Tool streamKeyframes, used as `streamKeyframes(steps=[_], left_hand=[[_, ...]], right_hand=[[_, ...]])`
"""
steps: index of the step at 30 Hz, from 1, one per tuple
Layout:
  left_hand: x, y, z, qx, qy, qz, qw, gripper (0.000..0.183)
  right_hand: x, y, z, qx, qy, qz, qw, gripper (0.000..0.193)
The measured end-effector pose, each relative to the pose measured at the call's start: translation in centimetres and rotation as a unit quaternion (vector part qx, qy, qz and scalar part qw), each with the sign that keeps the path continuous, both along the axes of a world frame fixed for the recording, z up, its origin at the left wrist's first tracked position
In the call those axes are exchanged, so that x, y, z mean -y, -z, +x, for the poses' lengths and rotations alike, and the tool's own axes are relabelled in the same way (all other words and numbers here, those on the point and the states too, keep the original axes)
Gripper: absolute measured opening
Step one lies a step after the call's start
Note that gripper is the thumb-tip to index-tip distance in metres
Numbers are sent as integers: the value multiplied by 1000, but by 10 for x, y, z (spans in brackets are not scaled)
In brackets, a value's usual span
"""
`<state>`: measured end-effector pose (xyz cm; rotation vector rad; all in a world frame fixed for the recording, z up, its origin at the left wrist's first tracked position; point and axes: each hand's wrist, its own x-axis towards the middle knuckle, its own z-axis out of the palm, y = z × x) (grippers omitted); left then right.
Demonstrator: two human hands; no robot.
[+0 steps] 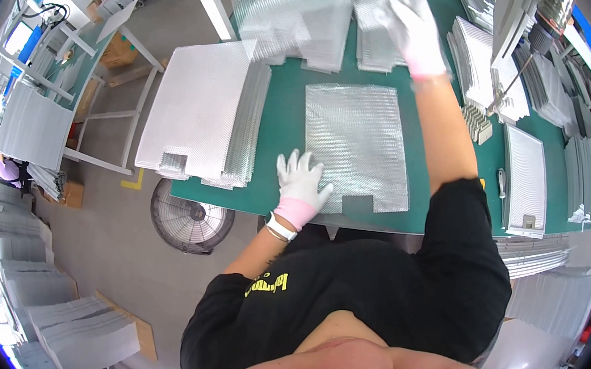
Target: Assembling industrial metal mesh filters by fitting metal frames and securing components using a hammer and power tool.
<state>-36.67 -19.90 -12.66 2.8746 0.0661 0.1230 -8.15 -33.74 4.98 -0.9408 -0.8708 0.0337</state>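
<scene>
A silvery metal mesh sheet (pixel 355 140) with a notch in its near edge lies flat on the green tabletop (pixel 282 110) in front of me. On its lower left corner rests my left hand (pixel 303 183), in a white glove with a pink cuff, fingers spread and holding nothing visible. My right hand (pixel 413 34), gloved the same way, reaches to the far side over a small stack of mesh sheets (pixel 375 44). Its fingers are smeared by motion, so I cannot see whether they grip anything. Left of it sits a wider pile of clear mesh sheets (pixel 296 20).
A tall stack of pale mesh panels (pixel 198 108) occupies the table's left end. On the right stand a drill-like tool (pixel 547 27), a framed mesh panel (pixel 527 178) and a screwdriver (pixel 502 182). A round floor fan (pixel 193 217) stands below the table's left edge.
</scene>
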Motion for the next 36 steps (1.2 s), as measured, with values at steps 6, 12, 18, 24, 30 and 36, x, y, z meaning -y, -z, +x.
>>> streamKeyframes(steps=[6, 12, 18, 24, 30, 36], left_hand=[[-18, -26, -9, 251, -10, -131, 959, 64], [-14, -39, -23, 98, -71, -623, 773, 66], [11, -25, -12, 113, -123, -321, 932, 84], [9, -20, 11, 62, -101, -216, 969, 95], [6, -5, 27, -10, -102, -153, 983, 93], [3, 9, 29, -3, -94, -131, 987, 94]], right_hand=[[120, 89, -136, -222, 75, -22, 972, 57], [159, 152, -223, -169, 210, -261, 927, 42], [158, 151, -239, -61, 315, -430, 844, 38], [152, 162, -233, -34, 338, -462, 819, 36], [145, 188, -234, 24, 360, -512, 780, 38], [144, 195, -234, 73, 370, -561, 737, 39]])
